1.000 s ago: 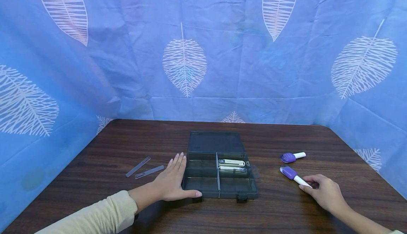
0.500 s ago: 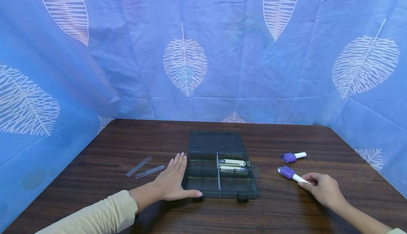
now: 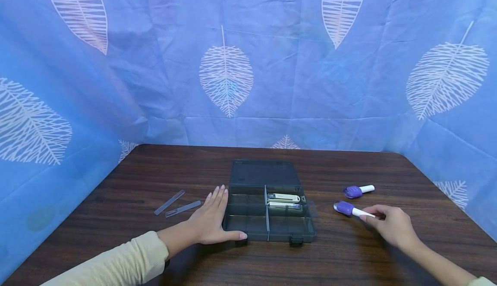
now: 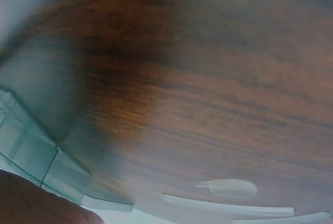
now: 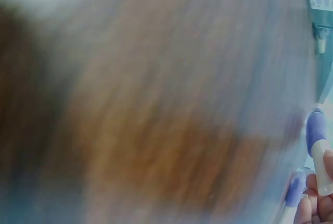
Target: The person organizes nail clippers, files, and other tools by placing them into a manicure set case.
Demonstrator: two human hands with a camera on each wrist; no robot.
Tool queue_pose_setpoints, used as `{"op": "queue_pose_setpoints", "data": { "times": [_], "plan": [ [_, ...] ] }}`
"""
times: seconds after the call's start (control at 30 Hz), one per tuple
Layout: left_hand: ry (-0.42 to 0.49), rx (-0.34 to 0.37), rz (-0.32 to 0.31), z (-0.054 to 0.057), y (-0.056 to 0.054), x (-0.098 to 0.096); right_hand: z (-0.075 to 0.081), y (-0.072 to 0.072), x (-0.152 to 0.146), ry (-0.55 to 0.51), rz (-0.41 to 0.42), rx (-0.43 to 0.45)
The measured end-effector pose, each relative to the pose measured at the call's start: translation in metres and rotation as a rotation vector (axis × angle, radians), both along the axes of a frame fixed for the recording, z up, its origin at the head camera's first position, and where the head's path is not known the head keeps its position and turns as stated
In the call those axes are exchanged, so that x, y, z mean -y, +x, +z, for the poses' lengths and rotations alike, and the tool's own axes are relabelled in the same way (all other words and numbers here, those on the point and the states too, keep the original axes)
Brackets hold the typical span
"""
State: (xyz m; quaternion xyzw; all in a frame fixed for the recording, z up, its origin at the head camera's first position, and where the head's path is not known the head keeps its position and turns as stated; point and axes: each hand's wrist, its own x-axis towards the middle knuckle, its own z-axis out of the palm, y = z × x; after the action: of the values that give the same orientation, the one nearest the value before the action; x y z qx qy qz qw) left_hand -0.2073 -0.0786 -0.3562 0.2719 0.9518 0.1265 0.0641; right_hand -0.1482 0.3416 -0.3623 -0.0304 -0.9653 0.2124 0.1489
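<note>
My right hand (image 3: 394, 227) pinches the white cap of a purple nail polish bottle (image 3: 344, 209) between thumb and fingers. The bottle points left, and it also shows at the right edge of the right wrist view (image 5: 316, 128). A second purple nail polish bottle (image 3: 352, 192) lies just behind it. My left hand (image 3: 209, 223) rests along the left side of a dark see-through compartment box (image 3: 252, 237), fingers straight, thumb at its front edge. The box lid (image 3: 265, 173) is swung back. Two pale nail clippers (image 3: 283, 198) lie in the rear right compartment.
Left of the box, two translucent flat strips (image 3: 169, 202) lie on the dark wooden table (image 3: 330, 260). Blue cloth (image 3: 272, 83) with white leaf prints hangs behind and at both sides. Black latches (image 3: 296, 240) stick out at the box front.
My right hand has moved slightly left and back, bringing the nail polish bottle a little closer to the box. The left hand stays in place against the box.
</note>
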Motion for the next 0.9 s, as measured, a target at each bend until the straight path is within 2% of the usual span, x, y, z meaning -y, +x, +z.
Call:
{"op": "queue_pose_setpoints", "data": {
  "times": [0.3, 0.6, 0.9],
  "plan": [
    [-0.003, -0.005, 0.002, 0.0, -0.001, 0.0, 0.006, -0.002, 0.006, -0.027, 0.003, -0.045],
    [-0.011, -0.005, -0.004, -0.001, -0.001, 0.0, 0.017, -0.002, 0.008, -0.11, 0.018, -0.006],
    [-0.009, -0.004, 0.001, 0.0, -0.001, 0.0, 0.03, 0.0, 0.018, -0.175, 0.034, -0.03]
  ]
}}
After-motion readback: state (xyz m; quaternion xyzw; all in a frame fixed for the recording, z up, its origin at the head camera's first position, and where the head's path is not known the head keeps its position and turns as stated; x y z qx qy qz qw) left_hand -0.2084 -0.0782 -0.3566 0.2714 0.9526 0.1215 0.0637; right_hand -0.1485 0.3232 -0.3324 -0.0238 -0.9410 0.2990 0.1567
